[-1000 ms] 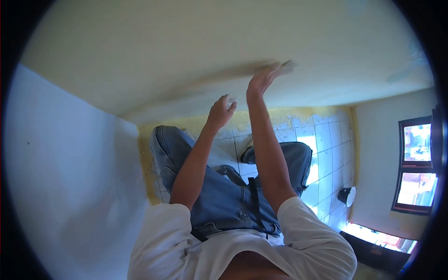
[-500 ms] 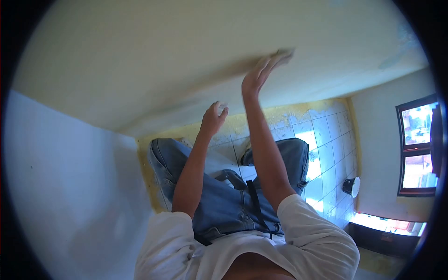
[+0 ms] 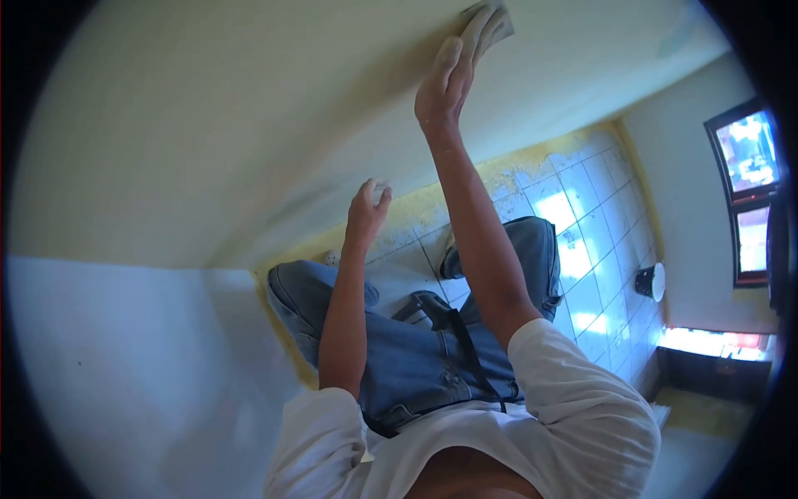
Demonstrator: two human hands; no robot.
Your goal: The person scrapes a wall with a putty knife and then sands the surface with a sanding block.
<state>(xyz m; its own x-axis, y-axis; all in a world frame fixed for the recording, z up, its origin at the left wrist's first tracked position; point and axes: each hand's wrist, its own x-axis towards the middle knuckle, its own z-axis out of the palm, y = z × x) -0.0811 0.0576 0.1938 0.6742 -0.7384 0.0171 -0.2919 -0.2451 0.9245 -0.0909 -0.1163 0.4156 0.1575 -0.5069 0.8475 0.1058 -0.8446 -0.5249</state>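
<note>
My right hand (image 3: 453, 79) is raised against the pale yellow wall (image 3: 274, 108), fingers stretched upward. Under its fingertips a grey piece of sandpaper (image 3: 504, 29) is pressed flat on the wall, its corners showing past the fingers. Lower down, my left hand (image 3: 366, 212) hovers near the foot of the same wall. Its fingers are loosely bent, with the thumb apart from them; the fingertips look whitish and blurred, and I make out nothing held. Pale dust coats the fingers of my right hand.
My bent knees in jeans (image 3: 416, 358) are close below the wall. White floor tiles (image 3: 611, 266) run right to a black-and-white bucket (image 3: 650, 283). A white side wall (image 3: 133, 341) meets the yellow one at left. A dark-framed window (image 3: 748, 191) is at right.
My right hand has slid higher up the wall with the sandpaper. The left hand stays low, almost unchanged. The whole view has turned slightly.
</note>
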